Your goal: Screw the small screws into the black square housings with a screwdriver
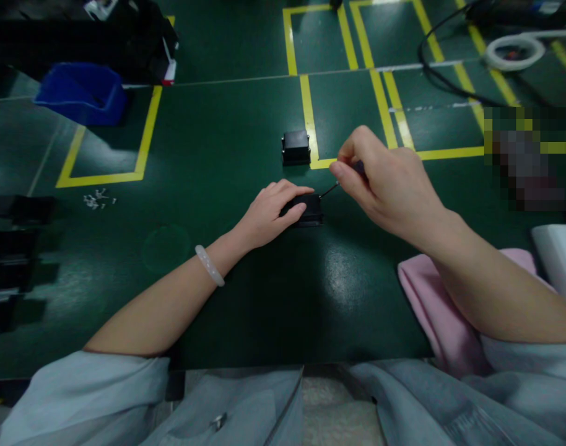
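Observation:
My left hand (276,210), with a pale bangle on its wrist, grips a small black plastic box (312,210) between thumb and fingers, holding it down on the green table. My right hand (380,179) is closed around a screwdriver (330,190). Only its thin dark shaft shows clearly; the handle is mostly hidden in the fist. The shaft slants down to the left, and its tip meets the box's far right corner. Just beyond, a second black box (296,147) with small metal screws at its sides stands on the table.
Loose screws (97,199) lie in a small pile at the left. Several black boxes (11,254) line the left edge. A blue bin (81,93) stands at the back left. Pink cloth (426,291) lies under my right forearm. A white coil (515,52) and black cable (425,62) are at the back right.

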Tool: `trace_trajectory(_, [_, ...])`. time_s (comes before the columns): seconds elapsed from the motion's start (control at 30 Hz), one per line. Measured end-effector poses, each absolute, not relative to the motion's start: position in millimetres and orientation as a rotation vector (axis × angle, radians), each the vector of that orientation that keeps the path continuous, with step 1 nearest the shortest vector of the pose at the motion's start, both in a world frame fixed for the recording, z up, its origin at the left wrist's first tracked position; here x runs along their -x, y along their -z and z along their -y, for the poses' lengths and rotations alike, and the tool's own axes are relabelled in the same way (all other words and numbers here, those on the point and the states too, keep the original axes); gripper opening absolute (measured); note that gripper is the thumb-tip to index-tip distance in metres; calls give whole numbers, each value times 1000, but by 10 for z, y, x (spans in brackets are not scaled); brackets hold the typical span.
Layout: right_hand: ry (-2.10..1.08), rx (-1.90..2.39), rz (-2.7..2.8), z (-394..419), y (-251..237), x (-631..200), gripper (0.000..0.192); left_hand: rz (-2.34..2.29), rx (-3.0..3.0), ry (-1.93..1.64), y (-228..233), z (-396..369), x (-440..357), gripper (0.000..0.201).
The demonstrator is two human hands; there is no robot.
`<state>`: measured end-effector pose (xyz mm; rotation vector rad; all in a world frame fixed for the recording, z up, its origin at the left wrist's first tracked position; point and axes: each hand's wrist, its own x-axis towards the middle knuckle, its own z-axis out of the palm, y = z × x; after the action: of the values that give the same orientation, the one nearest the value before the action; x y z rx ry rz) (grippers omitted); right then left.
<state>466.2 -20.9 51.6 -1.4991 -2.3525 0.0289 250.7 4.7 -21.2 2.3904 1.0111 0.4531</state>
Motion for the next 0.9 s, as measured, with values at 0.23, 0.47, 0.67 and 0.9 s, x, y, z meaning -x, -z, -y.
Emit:
trace_trajectory(0.23, [26, 1535, 2354, 216, -509, -4635, 33, -1005, -2390, -451, 213, -54, -2512, 41])
trace_trajectory(0.47, [42, 1454, 2386, 239, -513, -4637, 32, -1010, -2389, -439, 221, -54, -2507, 41])
trace_trajectory(0.67, [57, 1506, 2409, 242, -530, -4635, 42, -1004, -2393, -457, 220, -50, -2497, 40])
trace_trajectory(0.9, [-21, 1468, 2374, 243, -520, -4627, 30, -1019, -2387, -436, 210, -49, -2503, 41])
